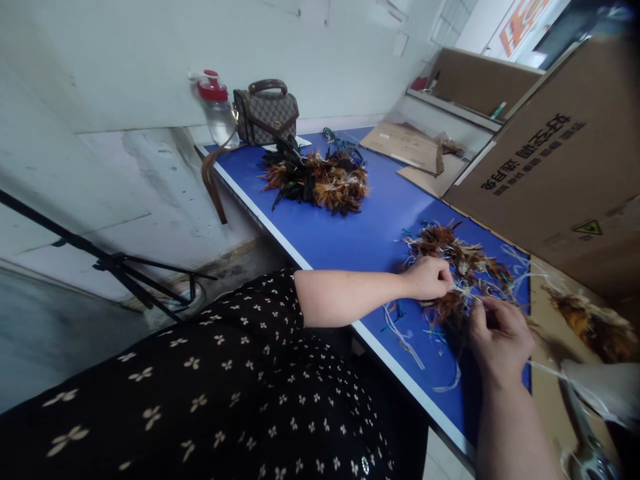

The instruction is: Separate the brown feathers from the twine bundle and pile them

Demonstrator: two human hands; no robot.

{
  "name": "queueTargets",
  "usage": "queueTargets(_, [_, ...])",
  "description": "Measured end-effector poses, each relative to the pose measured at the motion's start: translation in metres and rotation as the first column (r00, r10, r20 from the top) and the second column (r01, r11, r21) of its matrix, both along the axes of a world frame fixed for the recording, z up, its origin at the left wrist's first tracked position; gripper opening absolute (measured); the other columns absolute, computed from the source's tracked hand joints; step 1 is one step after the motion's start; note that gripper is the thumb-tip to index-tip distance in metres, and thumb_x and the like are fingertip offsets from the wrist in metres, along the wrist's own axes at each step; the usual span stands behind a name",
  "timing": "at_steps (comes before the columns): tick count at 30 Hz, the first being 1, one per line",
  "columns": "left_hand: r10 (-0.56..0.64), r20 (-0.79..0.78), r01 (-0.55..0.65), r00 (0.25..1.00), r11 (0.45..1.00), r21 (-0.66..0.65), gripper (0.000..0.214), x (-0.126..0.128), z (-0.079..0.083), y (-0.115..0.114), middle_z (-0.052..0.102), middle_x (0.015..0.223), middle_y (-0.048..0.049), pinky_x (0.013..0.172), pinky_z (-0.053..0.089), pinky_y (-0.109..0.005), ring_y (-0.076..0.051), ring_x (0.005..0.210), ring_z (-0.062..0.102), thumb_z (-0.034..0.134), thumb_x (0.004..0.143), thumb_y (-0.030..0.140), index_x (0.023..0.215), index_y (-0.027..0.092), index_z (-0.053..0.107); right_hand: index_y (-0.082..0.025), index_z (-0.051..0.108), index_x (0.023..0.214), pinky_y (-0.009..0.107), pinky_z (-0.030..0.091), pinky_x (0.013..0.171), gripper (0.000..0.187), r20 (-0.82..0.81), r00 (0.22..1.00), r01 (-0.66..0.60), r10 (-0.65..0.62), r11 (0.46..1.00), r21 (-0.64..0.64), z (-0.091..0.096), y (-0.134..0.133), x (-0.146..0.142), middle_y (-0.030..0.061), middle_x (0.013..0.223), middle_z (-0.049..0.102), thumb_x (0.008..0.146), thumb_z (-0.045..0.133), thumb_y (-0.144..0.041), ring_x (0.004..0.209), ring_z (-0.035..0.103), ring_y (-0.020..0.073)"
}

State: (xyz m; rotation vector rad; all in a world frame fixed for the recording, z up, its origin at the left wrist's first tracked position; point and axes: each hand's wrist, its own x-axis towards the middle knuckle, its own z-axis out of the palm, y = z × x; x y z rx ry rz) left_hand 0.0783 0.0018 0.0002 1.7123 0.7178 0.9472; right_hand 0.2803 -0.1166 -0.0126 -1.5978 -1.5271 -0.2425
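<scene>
Pale wall [145,47] backs a blue desk [320,233], with a printed carton [545,157] standing along the edge opposite the person. Brown feathers [443,241] lie on the desk, right at the hands; well apart, near the wall, sits a darker heap [317,180] of feathers, just beside a bag [269,119] and a bottle [221,123]. Left hand [429,277] and right hand [501,333] are close together above the brown feathers, fingers of both closed, pinching thin white string [465,293] that runs between them.

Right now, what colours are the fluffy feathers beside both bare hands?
Those fluffy feathers are mostly brown and tan, shown in the head view.
</scene>
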Motion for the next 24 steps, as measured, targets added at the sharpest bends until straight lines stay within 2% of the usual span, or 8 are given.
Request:
queueTargets(3, [0.004, 0.001, -0.004, 1.000, 0.999, -0.037, 0.024, 0.000, -0.001, 0.002, 0.076, 0.085, -0.0014, 0.101, 0.059, -0.038, -0.018, 0.088, 0.069, 0.087, 0.088, 0.009, 0.075, 0.019, 0.071, -0.020, 0.085, 0.101, 0.040, 0.057, 0.076, 0.040, 0.067, 0.996, 0.062, -0.058, 0.996, -0.062, -0.007, 0.002, 0.007, 0.0115, 0.090, 0.082, 0.103, 0.070, -0.058, 0.075, 0.071, 0.0247])
queueTargets(6, [-0.068, 0.049, 0.070, 0.997, 0.997, -0.045, 0.021, 0.001, 0.000, 0.002, 0.081, 0.094, -0.0038, 0.106, 0.060, -0.037, -0.018, 0.097, 0.074, 0.088, 0.091, 0.010, 0.079, 0.018, 0.072, -0.023, 0.083, 0.096, 0.036, 0.045, 0.061, 0.035, 0.125, 0.990, 0.082, -0.061, 0.981, -0.174, -0.014, 0.002, 0.011, 0.0049, 0.072, 0.073, 0.102, 0.070, -0.056, 0.061, 0.062, 0.0219])
queueTargets(8, [-0.172, 0.126, 0.180, 0.977, 0.982, -0.055, 0.019, 0.003, 0.000, 0.002, 0.084, 0.102, -0.0051, 0.109, 0.060, -0.036, -0.017, 0.105, 0.077, 0.089, 0.092, 0.011, 0.083, 0.017, 0.074, -0.026, 0.078, 0.088, 0.035, 0.038, 0.058, 0.032, 0.161, 0.986, 0.087, -0.049, 0.968, -0.236, -0.018, 0.003, 0.011, 0.0024, 0.066, 0.067, 0.100, 0.071, -0.055, 0.057, 0.057, 0.0207])
queueTargets(10, [-0.266, 0.200, 0.288, 0.943, 0.953, -0.093, 0.021, 0.005, -0.001, 0.002, 0.084, 0.101, -0.0043, 0.109, 0.059, -0.036, -0.017, 0.104, 0.077, 0.094, 0.091, 0.015, 0.086, 0.017, 0.074, -0.026, 0.072, 0.082, 0.035, 0.034, 0.058, 0.033, 0.193, 0.980, 0.095, -0.042, 0.957, -0.275, -0.020, 0.004, 0.010, 0.0015, 0.063, 0.062, 0.099, 0.071, -0.054, 0.055, 0.051, 0.0194])
queueTargets(14, [-0.321, 0.245, 0.370, 0.915, 0.910, -0.187, 0.028, 0.010, -0.004, 0.000, 0.078, 0.085, 0.0003, 0.100, 0.056, -0.035, -0.016, 0.089, 0.072, 0.096, 0.093, 0.019, 0.086, 0.018, 0.068, -0.026, 0.067, 0.078, 0.034, 0.029, 0.061, 0.035, 0.239, 0.970, 0.124, -0.048, 0.942, -0.312, -0.020, 0.004, 0.007, 0.0009, 0.063, 0.056, 0.102, 0.068, -0.051, 0.057, 0.042, 0.0169])
queueTargets(18, [-0.301, 0.124, 0.321, 0.946, 0.928, -0.192, 0.026, 0.007, 0.000, -0.003, 0.074, 0.079, 0.0031, 0.091, 0.052, -0.031, -0.015, 0.082, 0.068, 0.085, 0.098, 0.010, 0.084, 0.019, 0.066, -0.024, 0.071, 0.083, 0.033, 0.027, 0.065, 0.023, 0.264, 0.963, 0.154, -0.061, 0.924, -0.350, -0.018, 0.004, 0.002, 0.0009, 0.066, 0.058, 0.098, 0.071, -0.042, 0.059, 0.039, 0.0155])
queueTargets(24, [-0.270, -0.113, 0.263, 0.956, 0.962, -0.073, 0.026, -0.005, 0.017, -0.008, 0.072, 0.075, 0.0043, 0.080, 0.046, -0.029, -0.013, 0.075, 0.062, 0.085, 0.096, 0.009, 0.079, 0.020, 0.068, -0.024, 0.071, 0.081, 0.034, 0.023, 0.066, 0.020, 0.258, 0.960, 0.204, -0.111, 0.907, -0.368, -0.017, 0.008, -0.004, -0.0008, 0.066, 0.051, 0.095, 0.074, -0.039, 0.061, 0.029, 0.0146])
